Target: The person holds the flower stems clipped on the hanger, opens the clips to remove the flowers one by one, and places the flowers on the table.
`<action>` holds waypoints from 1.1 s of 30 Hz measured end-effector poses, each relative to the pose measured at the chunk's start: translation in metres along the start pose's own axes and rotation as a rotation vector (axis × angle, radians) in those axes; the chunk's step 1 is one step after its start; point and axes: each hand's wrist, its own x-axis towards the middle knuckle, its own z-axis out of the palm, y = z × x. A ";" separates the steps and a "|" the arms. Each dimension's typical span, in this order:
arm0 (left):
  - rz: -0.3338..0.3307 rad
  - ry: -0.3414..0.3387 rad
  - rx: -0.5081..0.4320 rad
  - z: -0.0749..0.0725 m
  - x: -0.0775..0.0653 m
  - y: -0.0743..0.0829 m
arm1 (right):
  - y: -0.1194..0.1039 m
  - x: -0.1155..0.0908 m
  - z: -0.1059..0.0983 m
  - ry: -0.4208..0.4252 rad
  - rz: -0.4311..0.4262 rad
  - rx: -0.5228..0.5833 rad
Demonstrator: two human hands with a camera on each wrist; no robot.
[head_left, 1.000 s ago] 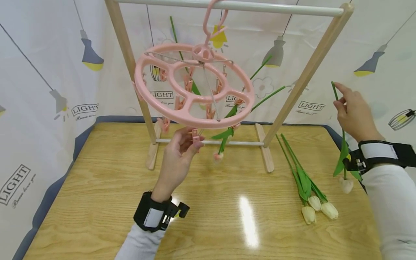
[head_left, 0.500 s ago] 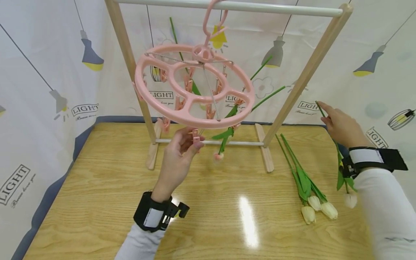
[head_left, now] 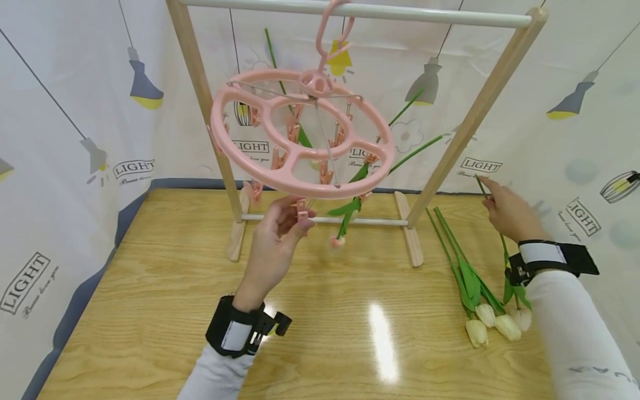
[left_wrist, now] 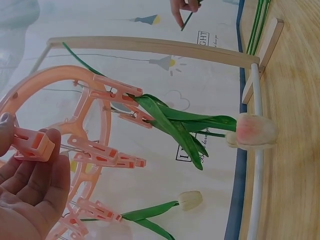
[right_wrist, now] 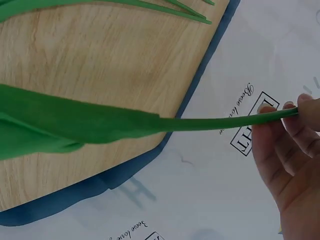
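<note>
A round pink clip hanger (head_left: pixel 270 176) hangs by its hook from a rack. My left hand (head_left: pixel 270 250) is at its near rim, pinching a pink clothespin (left_wrist: pixel 34 145) between thumb and fingers. On the right, my right hand (head_left: pixel 515 214) pinches the stem end of an artificial white tulip (right_wrist: pixel 215 124). That tulip's bloom points down, beside the tulips on the table. In the left wrist view, a pink-tinged tulip (left_wrist: pixel 256 131) and a white tulip (left_wrist: pixel 190 200) hang head down from other clothespins.
The rack has wooden posts (head_left: pixel 470 122) and a white top bar (head_left: pixel 425 14). Several white tulips (head_left: pixel 469 283) lie on the wooden table (head_left: pixel 320 333) right of the rack's foot. Behind, a lamp-printed cloth (head_left: pixel 575 161) covers the wall.
My right hand has moved left and down with the tulip, bringing its bloom close to the tulips on the table. My left hand stays on the clothespin.
</note>
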 end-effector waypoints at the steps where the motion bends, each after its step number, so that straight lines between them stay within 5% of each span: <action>1: 0.002 0.000 0.001 0.000 0.000 0.000 | 0.000 0.000 0.002 -0.018 0.007 0.009; 8: 0.003 -0.002 0.002 0.001 0.000 -0.001 | 0.006 0.000 0.024 -0.129 0.078 0.053; 18: 0.006 -0.015 0.010 0.001 -0.001 0.002 | 0.009 -0.006 0.076 0.070 0.067 0.174; 21: 0.009 -0.015 0.009 0.001 -0.001 0.002 | 0.010 -0.003 0.088 0.052 0.086 0.186; 26: 0.013 -0.021 0.006 0.001 -0.002 0.001 | 0.010 -0.002 0.100 0.001 0.136 0.130; 33: -0.002 -0.025 0.001 0.001 -0.002 0.001 | 0.005 -0.007 0.110 0.099 0.180 -0.020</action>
